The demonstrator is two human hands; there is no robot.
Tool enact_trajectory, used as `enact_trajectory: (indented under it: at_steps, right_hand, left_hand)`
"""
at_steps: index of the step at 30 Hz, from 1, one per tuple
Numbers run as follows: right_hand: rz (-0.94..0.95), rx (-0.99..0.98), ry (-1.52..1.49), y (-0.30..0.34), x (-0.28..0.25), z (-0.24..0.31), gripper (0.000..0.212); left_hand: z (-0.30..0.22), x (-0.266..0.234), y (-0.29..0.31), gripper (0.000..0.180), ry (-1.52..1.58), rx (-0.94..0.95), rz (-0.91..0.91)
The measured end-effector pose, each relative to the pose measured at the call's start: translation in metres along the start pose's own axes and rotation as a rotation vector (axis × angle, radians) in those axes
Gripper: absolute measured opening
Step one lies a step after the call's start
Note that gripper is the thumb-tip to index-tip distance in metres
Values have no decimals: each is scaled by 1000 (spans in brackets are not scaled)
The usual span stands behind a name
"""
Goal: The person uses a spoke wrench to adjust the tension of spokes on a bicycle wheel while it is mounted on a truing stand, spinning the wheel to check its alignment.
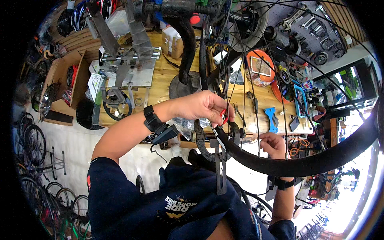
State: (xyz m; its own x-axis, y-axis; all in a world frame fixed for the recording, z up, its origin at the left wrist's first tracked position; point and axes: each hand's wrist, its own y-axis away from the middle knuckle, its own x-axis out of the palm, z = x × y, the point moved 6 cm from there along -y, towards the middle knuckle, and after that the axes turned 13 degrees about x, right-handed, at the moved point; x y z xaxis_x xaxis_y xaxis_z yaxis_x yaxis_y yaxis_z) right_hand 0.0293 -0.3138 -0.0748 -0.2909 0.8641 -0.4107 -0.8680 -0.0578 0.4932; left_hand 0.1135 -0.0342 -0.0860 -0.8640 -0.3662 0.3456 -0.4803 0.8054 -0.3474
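A black bicycle wheel rim (276,164) with thin spokes curves across the right side, mounted in a dark metal truing stand (186,48). My left hand (204,106) is closed around a small red spoke wrench (225,117) at the spokes, just inside the rim's left end. A flat slotted metal gauge (221,168) hangs beside the rim there. My right hand (273,145) is on the inner side of the rim, beside a spoke, with its forearm passing behind the rim. Its fingers are loosely curled and slightly apart, and I see nothing held in them.
On the wooden workbench (160,90) lie a blue tool (271,120), pliers (240,114) and an orange-lidded tub (260,66). Another metal fixture (120,72) stands left, beside an open cardboard box (60,86). Wrenches hang on the pegboard (294,32). Bicycles (34,140) line the left floor.
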Motion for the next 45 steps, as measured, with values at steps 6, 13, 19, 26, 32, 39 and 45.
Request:
enact_trajectory:
  at_steps: [6, 13, 19, 26, 32, 39, 45]
  right_hand:
    - [22, 24, -23, 10, 1, -1, 18]
    - [62, -119, 62, 3, 1, -21, 20]
    - [-18, -203, 88, 15, 17, -7, 22]
    - [71, -148, -24, 22, 23, 1, 19]
    - [75, -150, -52, 20, 25, -13, 19]
    - [77, -139, -85, 18, 32, -31, 18]
    - [52, -137, -128, 23, 32, -38, 18]
  left_hand:
    - [-13, 6, 2, 16, -381, -73, -231]
    - [-36, 16, -4, 26, -934, -194, -243]
    - [-24, 14, 2, 38, -885, -96, -321]
    - [-18, 1, 4, 32, -1056, -133, -274]
    - [-21, 4, -2, 32, -1131, 60, -240]
    - [-2, -8, 1, 18, -759, -3, -303]
    - [-13, 5, -8, 15, -896, -244, -377]
